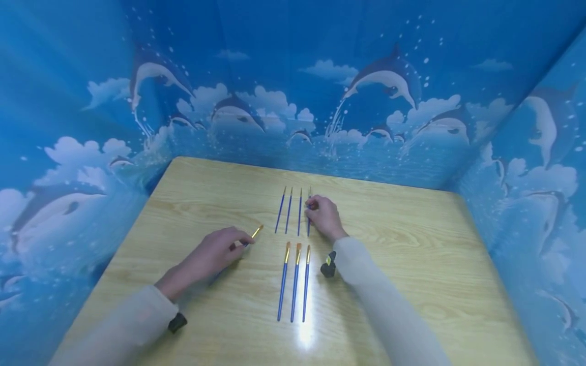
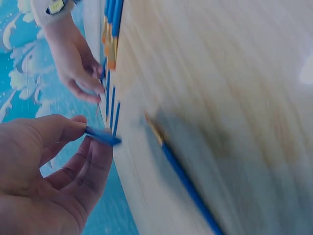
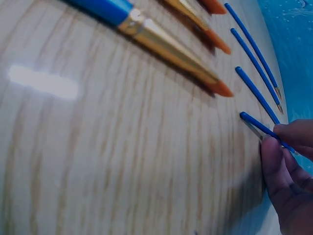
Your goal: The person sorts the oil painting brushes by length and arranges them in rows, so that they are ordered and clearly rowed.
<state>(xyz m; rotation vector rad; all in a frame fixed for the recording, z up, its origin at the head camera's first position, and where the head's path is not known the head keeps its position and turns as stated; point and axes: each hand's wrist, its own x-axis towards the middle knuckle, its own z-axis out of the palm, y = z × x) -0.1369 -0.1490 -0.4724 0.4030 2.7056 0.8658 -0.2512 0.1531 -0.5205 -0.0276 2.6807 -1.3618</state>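
Observation:
My left hand (image 1: 220, 254) pinches a blue-handled paintbrush (image 2: 103, 136) between thumb and finger; most of it is hidden or foreshortened. Beneath that hand, a second paintbrush (image 2: 188, 183) lies on the wooden table, its gold ferrule pointing away. My right hand (image 1: 324, 216) pinches a thin paintbrush (image 3: 259, 125) at the right end of a row of thin brushes. Its handle end slants down close to the table top. To its left, several slim blue paintbrushes (image 1: 288, 211) lie side by side, tips toward the far edge.
Nearer to me, three wider paintbrushes (image 1: 295, 277) with gold ferrules and orange bristles lie roughly parallel. The pale wooden table (image 1: 412, 244) has rounded far corners. Blue dolphin-print curtains (image 1: 274, 76) hang behind it and on both sides.

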